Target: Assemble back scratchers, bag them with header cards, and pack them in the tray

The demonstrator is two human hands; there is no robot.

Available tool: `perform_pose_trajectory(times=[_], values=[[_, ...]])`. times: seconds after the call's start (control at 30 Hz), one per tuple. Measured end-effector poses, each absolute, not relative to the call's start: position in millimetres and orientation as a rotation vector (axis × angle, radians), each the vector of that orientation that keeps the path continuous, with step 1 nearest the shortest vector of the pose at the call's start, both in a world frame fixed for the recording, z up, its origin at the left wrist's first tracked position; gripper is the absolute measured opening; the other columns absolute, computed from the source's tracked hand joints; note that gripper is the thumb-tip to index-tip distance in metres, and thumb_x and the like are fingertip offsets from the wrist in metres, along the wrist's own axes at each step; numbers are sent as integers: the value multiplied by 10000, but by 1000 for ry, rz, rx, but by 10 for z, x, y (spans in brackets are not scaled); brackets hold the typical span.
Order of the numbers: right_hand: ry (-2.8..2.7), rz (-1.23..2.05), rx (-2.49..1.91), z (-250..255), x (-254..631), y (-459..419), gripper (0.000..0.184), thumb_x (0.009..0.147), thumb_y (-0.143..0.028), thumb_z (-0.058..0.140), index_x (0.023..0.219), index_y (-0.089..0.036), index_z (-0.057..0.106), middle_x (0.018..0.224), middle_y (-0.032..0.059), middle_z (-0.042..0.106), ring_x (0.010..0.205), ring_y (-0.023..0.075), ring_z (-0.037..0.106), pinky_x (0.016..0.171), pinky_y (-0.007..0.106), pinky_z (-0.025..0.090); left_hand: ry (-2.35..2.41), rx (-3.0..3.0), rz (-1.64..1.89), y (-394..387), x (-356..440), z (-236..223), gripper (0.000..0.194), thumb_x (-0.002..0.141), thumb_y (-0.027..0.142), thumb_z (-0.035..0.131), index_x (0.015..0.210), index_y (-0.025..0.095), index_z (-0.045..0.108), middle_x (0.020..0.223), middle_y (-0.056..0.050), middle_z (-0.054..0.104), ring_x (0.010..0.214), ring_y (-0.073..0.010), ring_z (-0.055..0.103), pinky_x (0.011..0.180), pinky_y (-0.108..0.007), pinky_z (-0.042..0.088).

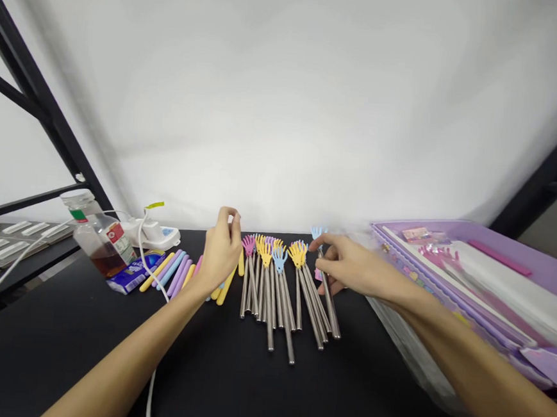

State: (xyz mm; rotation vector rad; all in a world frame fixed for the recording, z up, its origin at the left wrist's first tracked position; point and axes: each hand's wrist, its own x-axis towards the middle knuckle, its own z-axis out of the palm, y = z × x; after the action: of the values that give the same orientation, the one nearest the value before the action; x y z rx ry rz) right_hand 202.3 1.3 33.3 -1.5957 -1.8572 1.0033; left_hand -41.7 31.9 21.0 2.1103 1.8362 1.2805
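Note:
Several back scratchers with thin metal rods lie side by side on the black table, their small hand-shaped heads toward the wall. Among them are a pink back scratcher, a yellow back scratcher and a light blue back scratcher. My right hand is closed at the neck of another light blue back scratcher at the right end of the row. My left hand, fingers curled in, hovers above yellow handle sleeves; what it holds, if anything, is hidden.
Coloured sleeves lie at left beside a blue packet, a jar of brown liquid and a white power strip. A white cable crosses the table. At right, a purple bin holds pink back scratchers.

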Motion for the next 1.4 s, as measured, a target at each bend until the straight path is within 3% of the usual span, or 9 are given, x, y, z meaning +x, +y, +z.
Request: perform_pose_trajectory(times=[0.1,0.17,0.23,0.33,0.47,0.7,0.97,1.2,1.4], values=[[-1938,945,-1628,363,2006,-30,341,880,-173,458,1193,-148,591,847,58,702,614,172,695,594,267,519,1649,2217,1209,123,-361,393,333,1001,488,371,1086,216,543,630,43,477,567,-137,501,591,-243,376],[-2009,791,-1660,332,1985,-80,336,891,-152,419,1125,-150,660,918,83,721,766,190,707,725,284,514,1440,2483,922,-47,-329,425,441,911,615,505,1120,238,601,862,-14,595,732,-161,590,687,-267,448],[-2022,602,-1682,243,1962,-152,335,906,-158,404,1062,-145,701,1047,116,715,973,218,679,863,301,473,1201,2735,541,-221,-304,359,751,718,779,628,1303,311,563,1193,-80,570,880,-223,634,762,-334,497],[-2035,489,-1713,40,1928,-279,318,918,-223,440,1095,-141,691,1072,137,698,1037,248,643,869,324,449,1139,2895,260,-413,-286,147,1045,536,933,587,1385,330,513,1284,-136,513,808,-264,655,698,-396,526],[-2080,472,-1700,-176,1860,-378,347,927,-201,431,1216,-145,616,972,124,690,903,237,659,782,327,450,1221,2992,203,-452,-302,-80,932,632,955,447,1359,379,531,1366,-154,463,756,-264,665,651,-413,523],[-2265,232,-1858,-207,1656,-263,346,949,-107,343,1199,-115,581,1034,172,643,855,269,669,718,358,457,1171,3046,261,-268,-320,-147,621,865,747,420,1320,343,544,1239,-90,519,676,-172,610,646,-342,498],[-2237,113,-1851,-199,1554,-173,350,922,-55,372,1160,-132,616,1058,174,671,946,263,670,790,332,460,1138,3100,265,-39,-345,-145,596,902,709,402,1331,319,537,1160,-75,533,652,-147,583,606,-293,457],[-2029,228,-1879,249,2092,-179,312,935,-275,486,1155,-161,675,1009,128,714,924,246,673,774,304,446,1186,3165,297,-228,-184,-7,813,792,868,360,1346,295,523,1307,-130,504,615,-165,613,592,-341,483],[-2033,-99,-2208,97,2582,-107,461,908,-346,549,1285,-83,576,1214,258,576,1003,368,650,777,393,461,1080,3216,225,-352,319,17,774,817,831,392,1301,243,532,1326,-157,519,678,-224,667,567,-356,495]])
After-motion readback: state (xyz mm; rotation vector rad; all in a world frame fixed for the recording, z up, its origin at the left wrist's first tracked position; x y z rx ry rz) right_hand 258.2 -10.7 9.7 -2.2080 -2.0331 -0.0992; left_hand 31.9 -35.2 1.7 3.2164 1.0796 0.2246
